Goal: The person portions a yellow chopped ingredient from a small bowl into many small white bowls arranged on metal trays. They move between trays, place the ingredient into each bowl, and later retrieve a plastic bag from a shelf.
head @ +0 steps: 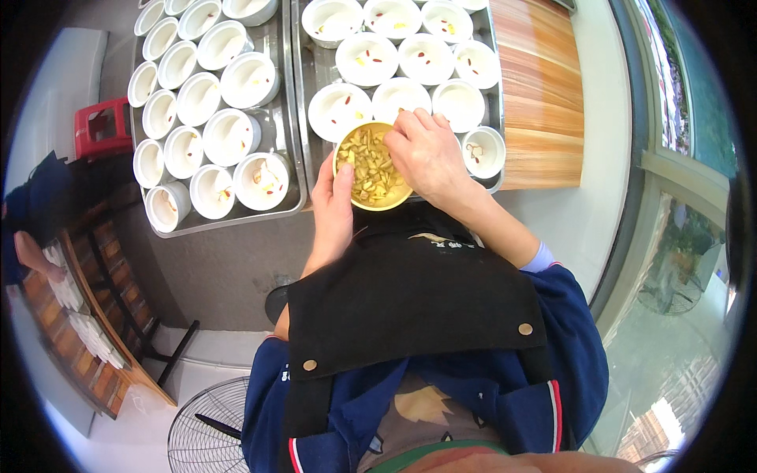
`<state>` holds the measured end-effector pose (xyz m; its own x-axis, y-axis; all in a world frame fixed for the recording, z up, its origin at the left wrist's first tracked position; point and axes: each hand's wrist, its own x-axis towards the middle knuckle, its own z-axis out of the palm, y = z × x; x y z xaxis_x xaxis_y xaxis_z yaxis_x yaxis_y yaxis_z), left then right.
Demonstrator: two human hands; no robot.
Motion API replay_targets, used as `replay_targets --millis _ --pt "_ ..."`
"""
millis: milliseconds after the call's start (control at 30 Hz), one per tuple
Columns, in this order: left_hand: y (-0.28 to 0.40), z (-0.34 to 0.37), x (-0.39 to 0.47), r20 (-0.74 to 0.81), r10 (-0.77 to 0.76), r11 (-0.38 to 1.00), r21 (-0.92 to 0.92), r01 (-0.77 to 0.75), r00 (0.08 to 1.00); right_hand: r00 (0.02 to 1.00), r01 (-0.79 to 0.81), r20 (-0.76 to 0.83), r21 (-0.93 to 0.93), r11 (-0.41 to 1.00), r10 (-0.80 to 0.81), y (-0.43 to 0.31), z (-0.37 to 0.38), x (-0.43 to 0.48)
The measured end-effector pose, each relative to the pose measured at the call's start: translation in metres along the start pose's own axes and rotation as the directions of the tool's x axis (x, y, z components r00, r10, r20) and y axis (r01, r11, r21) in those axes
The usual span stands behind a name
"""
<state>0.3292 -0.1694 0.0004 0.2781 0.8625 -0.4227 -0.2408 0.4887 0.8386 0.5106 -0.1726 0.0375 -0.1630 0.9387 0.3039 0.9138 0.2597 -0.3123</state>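
My left hand [333, 204] holds a round yellow bowl [387, 207] by its left side, thumb over the rim. Small chopped yellowish pieces [368, 168] cover much of its inside. Over the bowl's right edge, my right hand [430, 156] has its fingers curled together; whether they pinch a piece is hidden. Just beyond is a white cup [458, 105]. Another cup [484, 152], with thin brownish strands inside, stands right of my right wrist. Several cups farther back, such as one cup [366, 59], contain small red and yellow bits.
White cups also fill a left metal tray [285, 100], beside the right metal tray [304, 121]. A wood-grain tabletop [538, 100] extends right toward a window [668, 254]. A red plastic stool [102, 127] and another person's hand [56, 273] are at left. A wire-caged fan [207, 425] stands lower left.
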Motion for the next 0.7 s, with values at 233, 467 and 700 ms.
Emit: replay_targets --millis 233,467,700 --pt "-0.024 0.016 -0.014 -0.104 -0.019 1.0 0.007 0.019 0.994 0.844 -0.511 0.242 0.63 0.584 0.478 0.04 -0.01 -0.031" --pt "-0.042 0.027 -0.017 -0.175 0.0 1.0 0.002 0.001 0.985 0.79 -0.57 0.139 0.527 0.63 0.597 0.121 0.0 -0.059" --pt "-0.057 0.049 -0.023 -0.237 0.005 0.996 -0.087 -0.026 0.972 0.898 -0.388 0.014 0.498 0.776 0.44 0.152 0.012 -0.064"
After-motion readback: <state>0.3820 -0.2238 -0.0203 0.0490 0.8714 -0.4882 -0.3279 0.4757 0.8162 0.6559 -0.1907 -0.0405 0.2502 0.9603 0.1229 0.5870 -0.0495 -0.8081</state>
